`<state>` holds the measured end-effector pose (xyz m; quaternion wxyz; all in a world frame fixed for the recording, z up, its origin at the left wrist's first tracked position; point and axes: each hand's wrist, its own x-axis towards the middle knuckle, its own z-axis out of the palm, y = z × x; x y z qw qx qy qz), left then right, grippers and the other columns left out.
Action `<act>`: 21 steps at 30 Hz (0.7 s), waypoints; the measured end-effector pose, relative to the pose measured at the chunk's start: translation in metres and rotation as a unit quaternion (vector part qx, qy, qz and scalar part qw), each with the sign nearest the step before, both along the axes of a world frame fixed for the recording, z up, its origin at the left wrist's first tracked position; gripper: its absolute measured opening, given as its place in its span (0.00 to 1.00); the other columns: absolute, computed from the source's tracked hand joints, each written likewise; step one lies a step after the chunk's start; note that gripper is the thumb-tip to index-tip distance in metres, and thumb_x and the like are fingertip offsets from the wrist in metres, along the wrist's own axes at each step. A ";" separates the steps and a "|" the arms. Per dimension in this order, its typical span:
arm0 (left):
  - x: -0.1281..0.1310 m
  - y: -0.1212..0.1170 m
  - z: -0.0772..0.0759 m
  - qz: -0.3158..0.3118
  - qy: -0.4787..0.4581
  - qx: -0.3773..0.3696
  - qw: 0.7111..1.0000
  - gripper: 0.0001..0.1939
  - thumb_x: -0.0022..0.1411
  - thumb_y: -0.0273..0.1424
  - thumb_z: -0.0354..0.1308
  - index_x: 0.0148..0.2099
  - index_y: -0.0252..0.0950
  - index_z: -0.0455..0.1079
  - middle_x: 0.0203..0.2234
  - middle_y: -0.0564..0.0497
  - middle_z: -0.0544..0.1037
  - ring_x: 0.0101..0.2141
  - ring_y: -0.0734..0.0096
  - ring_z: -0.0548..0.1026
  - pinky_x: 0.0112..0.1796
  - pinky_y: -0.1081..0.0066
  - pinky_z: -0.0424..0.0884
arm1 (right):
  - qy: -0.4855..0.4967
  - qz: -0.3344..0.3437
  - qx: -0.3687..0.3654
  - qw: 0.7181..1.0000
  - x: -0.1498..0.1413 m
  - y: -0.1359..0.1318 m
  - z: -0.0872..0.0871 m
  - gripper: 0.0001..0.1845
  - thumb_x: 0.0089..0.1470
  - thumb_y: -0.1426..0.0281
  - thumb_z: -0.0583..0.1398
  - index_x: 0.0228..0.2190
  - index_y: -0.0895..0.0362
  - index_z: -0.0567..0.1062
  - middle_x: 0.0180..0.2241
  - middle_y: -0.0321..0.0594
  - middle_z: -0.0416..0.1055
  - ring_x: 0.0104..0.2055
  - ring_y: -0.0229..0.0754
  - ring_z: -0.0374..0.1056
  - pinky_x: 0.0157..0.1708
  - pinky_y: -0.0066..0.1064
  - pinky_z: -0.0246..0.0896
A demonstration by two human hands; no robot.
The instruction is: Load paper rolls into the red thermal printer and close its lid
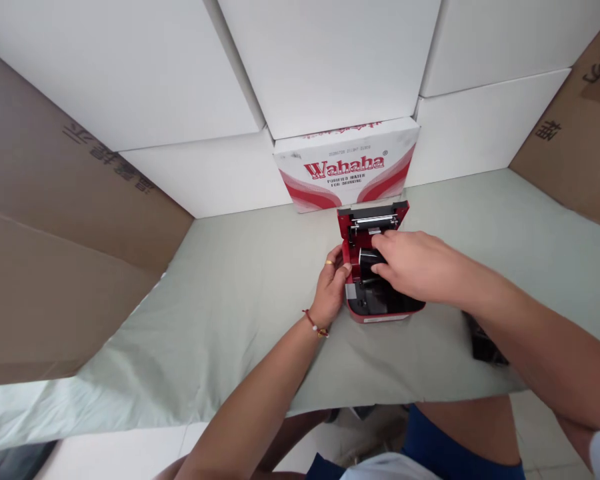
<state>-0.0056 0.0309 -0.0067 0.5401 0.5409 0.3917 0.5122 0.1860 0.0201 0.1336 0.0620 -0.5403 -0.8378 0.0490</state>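
Observation:
A small red and black printer [380, 303] sits on the cloth, its hinged lid [373, 213] raised to show a metal roller inside. My left hand [333, 287] grips the printer's left side wall, thumb on the rim and the other fingers behind it. Inside the body lies a shiny black roll [367, 263] with a pale edge. My right hand [410, 263] reaches in from the right, thumb and fingers closed around this roll and covering its right end. A grey patch [351, 291] shows on the left front rim.
A Wahaba-style white and red carton, printed "Wahaha" [347, 167], stands right behind the printer. White boxes [330, 60] form a wall at the back. Brown cardboard [70, 220] flanks both sides. A dark object [485, 343] lies partly under my right forearm, near the front edge of the green cloth [230, 300].

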 end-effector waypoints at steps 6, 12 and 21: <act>0.001 0.002 -0.007 -0.002 -0.032 -0.015 0.999 0.30 0.69 0.49 0.62 0.67 0.43 0.68 0.67 0.44 0.76 0.68 0.51 0.73 0.68 0.51 0.68 | 0.151 -0.029 0.013 0.988 0.089 -0.037 0.037 0.24 0.69 0.45 0.56 0.45 0.49 0.82 0.36 0.40 0.83 0.30 0.47 0.77 0.27 0.38 0.63; 0.000 0.002 -0.008 0.002 -0.035 -0.017 0.999 0.29 0.68 0.50 0.64 0.64 0.42 0.70 0.65 0.43 0.78 0.67 0.51 0.74 0.68 0.49 0.69 | 0.102 -0.090 -0.098 0.986 0.120 -0.027 -0.041 0.23 0.64 0.50 0.57 0.41 0.53 0.83 0.36 0.45 0.84 0.35 0.51 0.78 0.35 0.41 0.71; -0.004 0.000 -0.003 -0.003 -0.002 -0.012 1.000 0.28 0.69 0.52 0.62 0.64 0.42 0.69 0.65 0.43 0.78 0.67 0.52 0.74 0.68 0.50 0.69 | 0.129 -0.184 -0.003 0.974 0.173 -0.054 -0.085 0.16 0.65 0.61 0.62 0.47 0.52 0.86 0.46 0.53 0.84 0.36 0.52 0.78 0.40 0.46 0.70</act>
